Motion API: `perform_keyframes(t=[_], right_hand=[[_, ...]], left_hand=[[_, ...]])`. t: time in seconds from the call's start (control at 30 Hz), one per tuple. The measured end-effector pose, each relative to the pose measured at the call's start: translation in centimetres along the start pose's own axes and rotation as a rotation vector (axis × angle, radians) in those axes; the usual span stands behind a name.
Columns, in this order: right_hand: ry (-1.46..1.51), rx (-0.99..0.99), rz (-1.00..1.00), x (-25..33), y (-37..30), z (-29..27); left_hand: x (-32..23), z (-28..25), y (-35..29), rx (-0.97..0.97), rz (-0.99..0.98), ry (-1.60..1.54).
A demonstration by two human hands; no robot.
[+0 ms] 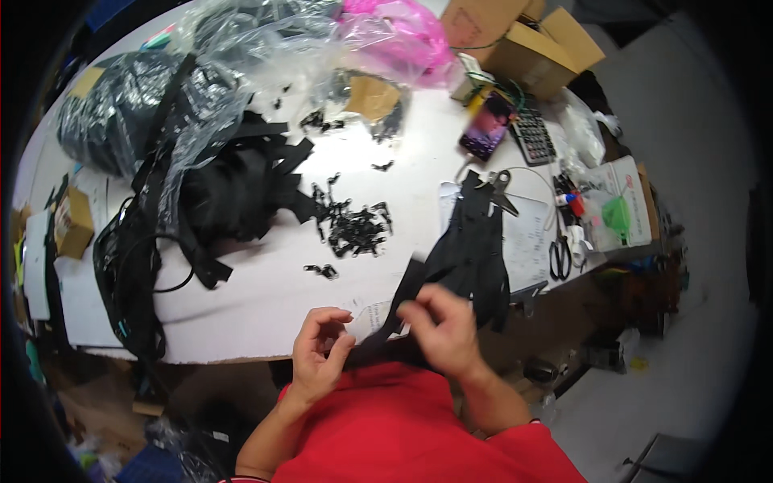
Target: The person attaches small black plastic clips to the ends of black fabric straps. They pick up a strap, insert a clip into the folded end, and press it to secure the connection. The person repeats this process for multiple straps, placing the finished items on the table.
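Note:
My right hand [444, 332], blurred by motion, pinches a flat black strip of zipper tape [409, 286] at the table's front edge. The lower end of that strip runs down toward my left hand [320, 354], whose fingers curl in toward the thumb; what they hold, if anything, is hidden. Just beyond my right hand lies a bundle of black strips [471, 237], gripped at its far end by a metal clip [502, 191]. Past my left hand, a loose pile of small black zipper sliders [354, 229] covers the middle of the white table [258, 310].
A heap of black strips [241, 189] and plastic-wrapped rolls [113, 109] fill the left side. Farther back are a pink bag [398, 36] and a cardboard box [535, 60]. A phone [488, 125], a calculator [534, 137] and black scissors [560, 258] lie at the right.

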State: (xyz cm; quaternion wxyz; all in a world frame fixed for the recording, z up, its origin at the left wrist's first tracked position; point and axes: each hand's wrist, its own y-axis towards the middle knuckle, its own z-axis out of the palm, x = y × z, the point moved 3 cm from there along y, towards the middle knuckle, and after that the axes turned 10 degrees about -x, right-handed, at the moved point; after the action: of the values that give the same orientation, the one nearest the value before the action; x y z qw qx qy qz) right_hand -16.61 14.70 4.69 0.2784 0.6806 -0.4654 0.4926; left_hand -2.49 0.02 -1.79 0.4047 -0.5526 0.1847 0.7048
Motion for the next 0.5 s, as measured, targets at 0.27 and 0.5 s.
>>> perform_keyframes(t=[0.27, 0.5], right_hand=[[-0.975, -0.562, -0.031, -5.5, 7.4, -11.1], [-0.990, -0.485, 0.221, -4.4, 8.2, -3.8]], left_hand=[[0.3, 1.6, 0.6, 0.053, 0.269, 0.460], [0.7, 4.7, 2.1, 0.110, 0.432, 0.625]])
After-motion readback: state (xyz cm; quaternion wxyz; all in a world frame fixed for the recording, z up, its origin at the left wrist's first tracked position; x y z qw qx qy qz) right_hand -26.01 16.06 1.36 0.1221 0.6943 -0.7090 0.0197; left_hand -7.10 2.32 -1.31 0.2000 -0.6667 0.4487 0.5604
